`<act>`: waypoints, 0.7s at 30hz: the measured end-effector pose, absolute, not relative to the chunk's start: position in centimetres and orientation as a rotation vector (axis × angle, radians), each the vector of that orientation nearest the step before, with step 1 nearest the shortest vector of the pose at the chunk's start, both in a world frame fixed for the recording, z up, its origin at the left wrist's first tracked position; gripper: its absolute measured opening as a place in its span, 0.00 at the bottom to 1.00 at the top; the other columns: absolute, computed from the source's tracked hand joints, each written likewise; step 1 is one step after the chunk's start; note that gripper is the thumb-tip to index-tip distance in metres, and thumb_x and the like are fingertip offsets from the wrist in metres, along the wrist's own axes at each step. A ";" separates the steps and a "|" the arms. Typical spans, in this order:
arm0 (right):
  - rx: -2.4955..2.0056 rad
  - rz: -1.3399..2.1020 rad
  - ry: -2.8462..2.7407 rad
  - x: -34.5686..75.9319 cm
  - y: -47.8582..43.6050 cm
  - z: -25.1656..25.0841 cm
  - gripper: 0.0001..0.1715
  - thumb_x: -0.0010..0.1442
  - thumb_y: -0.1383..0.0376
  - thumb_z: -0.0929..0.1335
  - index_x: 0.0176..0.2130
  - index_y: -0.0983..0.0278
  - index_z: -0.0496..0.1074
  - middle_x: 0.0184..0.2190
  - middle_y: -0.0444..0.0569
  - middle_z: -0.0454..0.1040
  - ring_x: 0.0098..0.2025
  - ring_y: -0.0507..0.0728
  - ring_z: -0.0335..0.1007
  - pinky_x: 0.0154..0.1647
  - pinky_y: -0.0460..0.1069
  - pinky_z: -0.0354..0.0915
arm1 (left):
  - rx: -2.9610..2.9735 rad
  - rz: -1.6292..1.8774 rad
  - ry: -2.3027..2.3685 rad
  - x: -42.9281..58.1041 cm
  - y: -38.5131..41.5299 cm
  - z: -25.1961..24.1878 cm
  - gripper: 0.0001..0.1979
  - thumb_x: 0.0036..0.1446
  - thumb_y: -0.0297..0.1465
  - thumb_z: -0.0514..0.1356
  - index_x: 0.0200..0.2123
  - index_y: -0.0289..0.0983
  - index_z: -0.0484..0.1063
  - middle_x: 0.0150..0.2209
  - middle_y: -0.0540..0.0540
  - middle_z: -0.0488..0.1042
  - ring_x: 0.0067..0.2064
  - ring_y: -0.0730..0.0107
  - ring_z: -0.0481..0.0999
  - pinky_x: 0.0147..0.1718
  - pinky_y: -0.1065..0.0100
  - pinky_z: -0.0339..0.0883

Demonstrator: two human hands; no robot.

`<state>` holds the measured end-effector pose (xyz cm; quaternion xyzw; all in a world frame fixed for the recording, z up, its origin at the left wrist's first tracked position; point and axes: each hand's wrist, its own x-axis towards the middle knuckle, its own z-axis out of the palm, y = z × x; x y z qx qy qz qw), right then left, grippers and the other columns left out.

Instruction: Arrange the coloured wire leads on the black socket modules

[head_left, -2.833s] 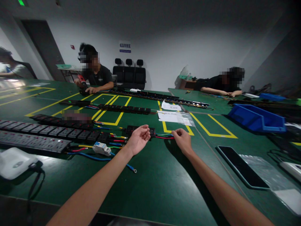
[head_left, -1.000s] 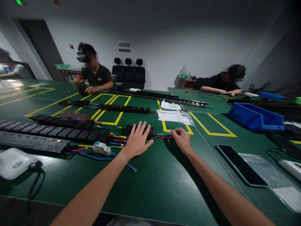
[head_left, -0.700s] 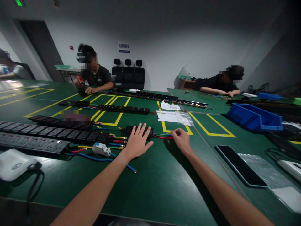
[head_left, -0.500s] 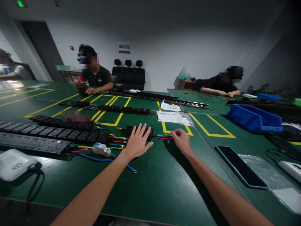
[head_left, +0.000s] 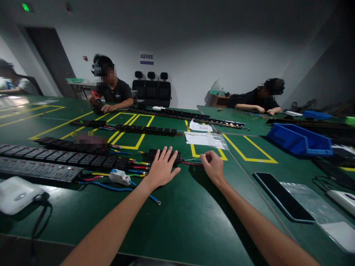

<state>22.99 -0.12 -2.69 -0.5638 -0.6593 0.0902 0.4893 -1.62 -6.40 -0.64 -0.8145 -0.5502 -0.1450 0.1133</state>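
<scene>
My left hand (head_left: pixel 163 165) lies flat with fingers spread over a short black socket module (head_left: pixel 152 152), pressing it against the green table. Blue-green and red wires (head_left: pixel 191 163) leave the module's right end and run toward my right hand (head_left: pixel 213 166). The thumb and forefinger of that hand are pinched together at the end of the blue-green wire; the wire's tip is hidden. Left of my left hand are crimped wire ends (head_left: pixel 141 168), a small white-and-blue breaker (head_left: pixel 119 177) on wires, and a blue cable (head_left: pixel 111 186) ending in a ring terminal.
Long black socket strips (head_left: pixel 41 168) lie at left, near a white device (head_left: pixel 20 195) with a strap. On the right are a phone (head_left: pixel 283 197), a plastic bag (head_left: pixel 307 197) and a blue bin (head_left: pixel 301 142). Papers (head_left: pixel 198 139) lie ahead. Co-workers sit across the table; one holds a red drill (head_left: pixel 96 98).
My right hand has risen slightly at the wires, and the red wire now lies lower, apart from its fingertips. My left hand stays in place on the module.
</scene>
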 end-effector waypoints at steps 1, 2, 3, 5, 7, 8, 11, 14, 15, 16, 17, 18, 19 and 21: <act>-1.405 0.241 -1.597 23.1 -0.1 -2.7 0.17 0.59 0.51 0.65 0.29 0.61 0.68 0.25 0.46 0.71 0.27 0.55 0.64 0.31 0.49 0.56 | -2.388 -0.429 -1.613 -1.6 -6.4 -0.7 0.36 0.68 0.51 0.46 0.72 0.39 0.50 0.73 0.40 0.46 0.73 0.48 0.44 0.69 0.43 0.42; -1.451 0.265 -1.593 23.1 0.0 -2.8 0.18 0.59 0.51 0.64 0.29 0.61 0.68 0.25 0.46 0.71 0.28 0.56 0.65 0.31 0.49 0.55 | -2.387 -0.434 -1.611 -1.6 -6.4 -0.7 0.36 0.68 0.51 0.46 0.72 0.39 0.50 0.73 0.40 0.46 0.73 0.48 0.44 0.69 0.43 0.42; -1.504 0.287 -1.595 23.2 0.0 -2.8 0.18 0.60 0.50 0.63 0.29 0.61 0.69 0.26 0.47 0.72 0.28 0.56 0.65 0.31 0.49 0.55 | -2.385 -0.438 -1.610 -1.6 -6.4 -0.7 0.36 0.68 0.51 0.47 0.72 0.39 0.50 0.73 0.40 0.46 0.73 0.48 0.44 0.69 0.43 0.42; -1.613 0.310 -1.607 23.2 0.0 -2.7 0.18 0.61 0.51 0.62 0.30 0.61 0.70 0.28 0.48 0.74 0.29 0.57 0.66 0.30 0.49 0.54 | -2.384 -0.442 -1.607 -1.6 -6.3 -0.8 0.36 0.68 0.51 0.47 0.72 0.39 0.50 0.73 0.40 0.47 0.73 0.48 0.44 0.69 0.43 0.43; -1.670 0.288 -1.625 23.1 -0.1 -2.6 0.17 0.61 0.52 0.62 0.32 0.61 0.70 0.29 0.48 0.74 0.30 0.57 0.66 0.30 0.49 0.52 | -2.382 -0.443 -1.605 -1.6 -6.3 -0.8 0.36 0.68 0.51 0.46 0.72 0.39 0.50 0.73 0.40 0.48 0.73 0.48 0.44 0.69 0.43 0.43; -1.664 0.263 -1.632 23.0 -0.2 -2.6 0.16 0.61 0.52 0.63 0.32 0.61 0.70 0.29 0.47 0.74 0.30 0.56 0.66 0.29 0.49 0.52 | -2.381 -0.443 -1.603 -1.6 -6.3 -0.8 0.36 0.68 0.51 0.46 0.72 0.39 0.50 0.73 0.39 0.48 0.73 0.48 0.44 0.69 0.43 0.43; -1.530 0.167 -1.652 22.7 -0.6 -2.3 0.15 0.62 0.53 0.63 0.32 0.61 0.68 0.28 0.46 0.71 0.29 0.55 0.64 0.29 0.48 0.52 | -2.380 -0.443 -1.599 -1.6 -6.4 -0.8 0.35 0.68 0.51 0.46 0.71 0.39 0.50 0.73 0.39 0.48 0.73 0.48 0.45 0.69 0.43 0.43; -1.369 0.085 -1.686 22.4 -1.1 -1.9 0.15 0.63 0.54 0.63 0.32 0.61 0.67 0.27 0.45 0.68 0.28 0.54 0.62 0.31 0.48 0.54 | -2.378 -0.439 -1.596 -1.6 -6.4 -0.7 0.35 0.68 0.50 0.46 0.71 0.39 0.51 0.73 0.39 0.48 0.73 0.49 0.45 0.69 0.43 0.44; -1.327 0.069 -1.701 22.3 -1.2 -1.8 0.14 0.63 0.54 0.63 0.32 0.61 0.66 0.27 0.45 0.68 0.28 0.54 0.62 0.31 0.48 0.55 | -2.375 -0.438 -1.595 -1.6 -6.4 -0.7 0.35 0.68 0.50 0.46 0.71 0.38 0.51 0.73 0.39 0.48 0.73 0.48 0.45 0.69 0.43 0.44; -1.292 0.061 -1.713 22.2 -1.3 -1.7 0.14 0.63 0.55 0.63 0.32 0.61 0.66 0.28 0.45 0.68 0.28 0.54 0.62 0.32 0.49 0.55 | -2.370 -0.437 -1.593 -1.6 -6.4 -0.8 0.35 0.68 0.50 0.46 0.71 0.38 0.51 0.73 0.38 0.48 0.73 0.48 0.45 0.69 0.43 0.44; -1.264 0.061 -1.724 22.2 -1.4 -1.6 0.14 0.64 0.55 0.62 0.33 0.61 0.67 0.28 0.45 0.68 0.29 0.54 0.62 0.32 0.49 0.56 | -2.364 -0.437 -1.592 -1.6 -6.4 -0.8 0.35 0.68 0.50 0.46 0.71 0.38 0.51 0.73 0.38 0.48 0.73 0.48 0.45 0.69 0.43 0.43; -1.247 0.068 -1.733 22.1 -1.5 -1.6 0.14 0.64 0.55 0.62 0.33 0.61 0.67 0.28 0.45 0.68 0.29 0.54 0.62 0.32 0.49 0.56 | -2.359 -0.438 -1.590 -1.6 -6.4 -0.8 0.35 0.68 0.50 0.46 0.71 0.38 0.52 0.73 0.38 0.48 0.73 0.48 0.46 0.69 0.43 0.43; -1.242 0.078 -1.737 22.1 -1.5 -1.6 0.14 0.64 0.55 0.62 0.34 0.61 0.67 0.29 0.45 0.68 0.29 0.54 0.63 0.33 0.49 0.57 | -2.357 -0.439 -1.589 -1.6 -6.4 -0.9 0.35 0.68 0.50 0.46 0.71 0.38 0.52 0.73 0.38 0.48 0.73 0.48 0.46 0.69 0.43 0.43; -1.291 0.091 -1.724 22.1 -1.4 -1.7 0.14 0.64 0.54 0.62 0.34 0.61 0.67 0.29 0.46 0.69 0.30 0.54 0.64 0.33 0.49 0.56 | -2.356 -0.440 -1.587 -1.6 -6.3 -1.0 0.35 0.68 0.50 0.46 0.71 0.39 0.51 0.73 0.39 0.48 0.73 0.48 0.46 0.69 0.43 0.43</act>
